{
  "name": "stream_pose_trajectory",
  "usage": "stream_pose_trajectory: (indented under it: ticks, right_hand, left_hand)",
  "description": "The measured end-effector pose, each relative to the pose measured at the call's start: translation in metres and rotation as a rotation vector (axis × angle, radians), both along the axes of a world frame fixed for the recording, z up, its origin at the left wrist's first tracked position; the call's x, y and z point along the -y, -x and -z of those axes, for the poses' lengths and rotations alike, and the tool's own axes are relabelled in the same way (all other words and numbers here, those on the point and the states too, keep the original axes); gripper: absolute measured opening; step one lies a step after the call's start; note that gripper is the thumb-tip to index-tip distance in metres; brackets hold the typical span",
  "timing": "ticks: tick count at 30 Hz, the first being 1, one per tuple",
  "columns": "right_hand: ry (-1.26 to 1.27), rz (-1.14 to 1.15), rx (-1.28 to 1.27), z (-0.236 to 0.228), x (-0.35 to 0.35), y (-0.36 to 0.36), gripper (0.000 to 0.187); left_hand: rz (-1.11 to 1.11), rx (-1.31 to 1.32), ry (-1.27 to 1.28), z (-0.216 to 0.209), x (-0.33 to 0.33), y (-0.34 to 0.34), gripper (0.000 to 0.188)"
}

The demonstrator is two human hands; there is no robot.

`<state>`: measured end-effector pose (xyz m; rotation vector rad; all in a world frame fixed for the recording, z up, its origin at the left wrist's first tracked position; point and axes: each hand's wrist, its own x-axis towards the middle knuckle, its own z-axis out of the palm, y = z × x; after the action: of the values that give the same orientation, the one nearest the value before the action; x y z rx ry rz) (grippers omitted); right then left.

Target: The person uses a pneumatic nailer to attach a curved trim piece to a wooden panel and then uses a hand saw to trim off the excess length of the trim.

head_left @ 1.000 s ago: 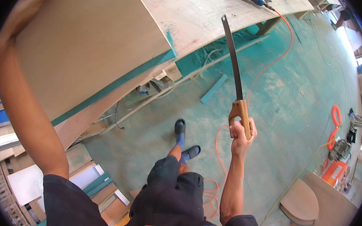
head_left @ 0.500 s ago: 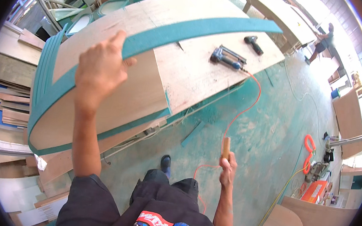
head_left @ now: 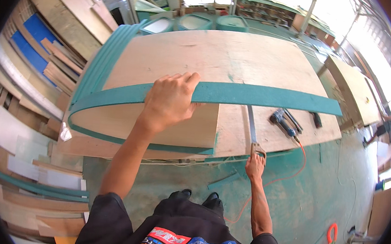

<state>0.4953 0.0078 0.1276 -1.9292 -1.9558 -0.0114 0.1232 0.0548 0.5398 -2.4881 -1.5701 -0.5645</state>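
Note:
A long teal strip [head_left: 262,96] bends round the rounded left end of a pale panel [head_left: 181,123]. My left hand [head_left: 170,97] is wrapped over the strip's upper run, fingers over its far edge and thumb underneath. To its right, my right hand [head_left: 256,166] grips the wooden handle of a handsaw [head_left: 252,124] at the table's near edge. The saw's narrow metal blade points away from me, and its far end is hidden under the strip. The strip's free end reaches past the blade to the right.
A plywood-topped table [head_left: 236,130] bears an air nail gun [head_left: 283,123] with an orange hose [head_left: 303,160], and a dark handheld tool [head_left: 317,120]. More teal strips [head_left: 102,66] lie at its left end. Boards [head_left: 76,2] lean at left. A person [head_left: 385,124] stands far right.
The handsaw has gone from low beside me to the table, its blade now under the strip. My left hand keeps hold of the strip. The whole view has turned.

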Motion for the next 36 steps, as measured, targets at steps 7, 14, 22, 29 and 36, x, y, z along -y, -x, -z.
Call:
stream_pose_trajectory:
  ticks: [7,14,22,29,36]
  right_hand:
    - [-0.023,0.004,0.059,0.025,-0.009,-0.007,0.021]
    - [-0.071,0.057,0.123,0.0,-0.022,-0.012,0.025]
    - [0.33,-0.076,-0.495,-0.012,0.011,0.024,0.038]
    - [0.845,-0.313,-1.338,-0.03,0.058,0.12,0.099]
    - [-0.151,-0.331,-1.932,-0.18,0.065,0.113,0.06]
  left_hand:
    - [-0.004,-0.005,-0.067,-0.001,0.007,-0.003,0.045]
    - [-0.041,-0.032,-0.011,-0.001,0.009,-0.01,0.044]
    - [-0.016,-0.051,-0.053,-0.015,0.02,0.017,0.048]
    - [-0.043,0.145,-0.286,-0.117,0.073,0.075,0.055]
    - [0.075,0.779,-0.191,-0.24,0.137,0.131,0.062]
